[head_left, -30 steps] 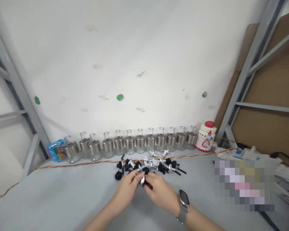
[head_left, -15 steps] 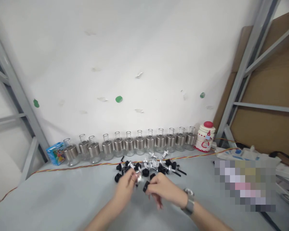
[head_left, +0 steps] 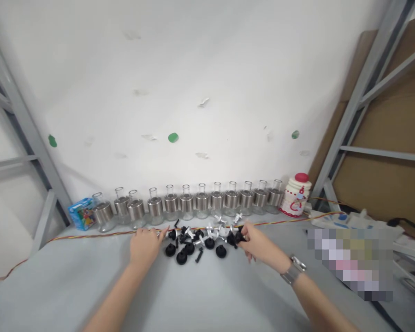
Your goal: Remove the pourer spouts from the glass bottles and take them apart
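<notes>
My left hand (head_left: 145,245) is at the left end of a pile of small parts. Its fingers are bent around something small and pale at the fingertips, too blurred to make out. My right hand (head_left: 261,244) pinches a black cap-like part (head_left: 240,236) at the pile's right end. Between my hands lie silver-white stemmed pieces (head_left: 210,232), round black caps (head_left: 181,257) and a black stick-like piece (head_left: 198,255). Behind the pile stands a row of glass bottles with metal sleeves (head_left: 186,202).
A red and yellow twisted cord (head_left: 100,234) runs along the grey table (head_left: 193,299). A blue box (head_left: 82,214) stands at the row's left end, a white jar with a red lid (head_left: 295,196) at its right. White power strips (head_left: 356,223) lie farther right.
My hands have moved apart from the middle, the left one leftward and the right one rightward, both farther back to the pile. The silvery piece no longer shows in my left hand.
</notes>
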The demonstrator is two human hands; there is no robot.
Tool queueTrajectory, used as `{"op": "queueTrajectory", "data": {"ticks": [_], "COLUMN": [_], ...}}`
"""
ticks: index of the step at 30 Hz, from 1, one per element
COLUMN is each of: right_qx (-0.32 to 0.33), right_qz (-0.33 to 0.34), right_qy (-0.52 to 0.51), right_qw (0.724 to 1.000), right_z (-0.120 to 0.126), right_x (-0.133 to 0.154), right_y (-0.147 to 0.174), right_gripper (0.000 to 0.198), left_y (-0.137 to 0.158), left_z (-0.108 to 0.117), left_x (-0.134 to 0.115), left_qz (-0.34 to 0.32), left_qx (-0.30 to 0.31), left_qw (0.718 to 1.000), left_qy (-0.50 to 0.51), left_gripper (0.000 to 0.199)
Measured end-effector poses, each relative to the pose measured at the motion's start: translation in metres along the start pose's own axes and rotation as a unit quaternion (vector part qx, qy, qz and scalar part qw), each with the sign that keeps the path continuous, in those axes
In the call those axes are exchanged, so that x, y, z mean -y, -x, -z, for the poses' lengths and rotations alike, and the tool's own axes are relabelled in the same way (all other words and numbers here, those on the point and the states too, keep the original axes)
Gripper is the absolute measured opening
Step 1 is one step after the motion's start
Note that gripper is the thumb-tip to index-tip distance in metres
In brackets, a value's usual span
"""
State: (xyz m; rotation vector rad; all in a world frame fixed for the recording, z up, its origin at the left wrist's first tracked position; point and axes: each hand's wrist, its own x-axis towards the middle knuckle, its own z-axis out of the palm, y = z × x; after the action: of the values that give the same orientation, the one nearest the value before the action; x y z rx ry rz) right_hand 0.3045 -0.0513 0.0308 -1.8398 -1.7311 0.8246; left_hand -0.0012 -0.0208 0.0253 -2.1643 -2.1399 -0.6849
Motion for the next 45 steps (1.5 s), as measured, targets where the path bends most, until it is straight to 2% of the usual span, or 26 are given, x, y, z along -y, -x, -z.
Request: {"op": "queueTrajectory", "data": {"ticks": [4,7,9,14,16,20,26,32,38,42,45], "right_qx": [0.007,-0.027,-0.051,-0.104,-0.115,-0.123,-0.179,-0.157,-0.144,-0.144,-0.158], "right_qz": [0.015,0.041,0.053,0.101,0.124,0.129,0.140,0.161,0.191,0.200,0.216], "right_qy": [0.086,0.154,0.198,0.359,0.385,0.385,0.347,0.342,0.327,0.299,0.247], "right_qw": [0.996,0.987,0.977,0.922,0.907,0.905,0.910,0.912,0.914,0.922,0.931], "right_z": [0.001,-0.004,-0.011,-0.030,-0.034,-0.034,-0.032,-0.040,-0.046,-0.047,-0.046], "right_x": [-0.004,-0.001,0.003,0.013,0.014,0.017,0.028,0.031,0.035,0.039,0.041], "right_y": [0.003,0.008,0.012,0.017,0.017,0.020,0.027,0.027,0.030,0.032,0.033], "right_gripper": [0.016,0.022,0.029,0.038,0.038,0.036,0.022,0.019,0.018,0.020,0.022], "left_y": [-0.005,-0.006,-0.005,-0.003,-0.004,-0.004,-0.003,-0.012,-0.019,-0.022,-0.019], "left_z": [-0.001,-0.002,-0.003,-0.004,-0.004,-0.004,-0.006,-0.015,-0.023,-0.023,-0.016], "left_x": [0.000,-0.003,-0.006,-0.011,-0.013,-0.018,-0.025,-0.022,-0.010,-0.006,-0.012], "left_qz": [-0.056,-0.138,-0.176,-0.173,-0.161,-0.150,-0.112,-0.063,-0.047,-0.009,0.012], "left_qx": [-0.022,0.012,0.040,0.059,0.058,0.050,0.038,0.042,0.053,0.016,-0.015], "left_qw": [0.998,0.990,0.983,0.982,0.984,0.987,0.992,0.996,0.989,0.980,0.963], "left_qy": [-0.006,0.020,0.035,0.045,0.043,0.037,0.031,0.052,0.128,0.196,0.270], "left_gripper": [0.041,0.029,0.029,0.028,0.027,0.029,0.031,0.026,0.022,0.022,0.028]}}
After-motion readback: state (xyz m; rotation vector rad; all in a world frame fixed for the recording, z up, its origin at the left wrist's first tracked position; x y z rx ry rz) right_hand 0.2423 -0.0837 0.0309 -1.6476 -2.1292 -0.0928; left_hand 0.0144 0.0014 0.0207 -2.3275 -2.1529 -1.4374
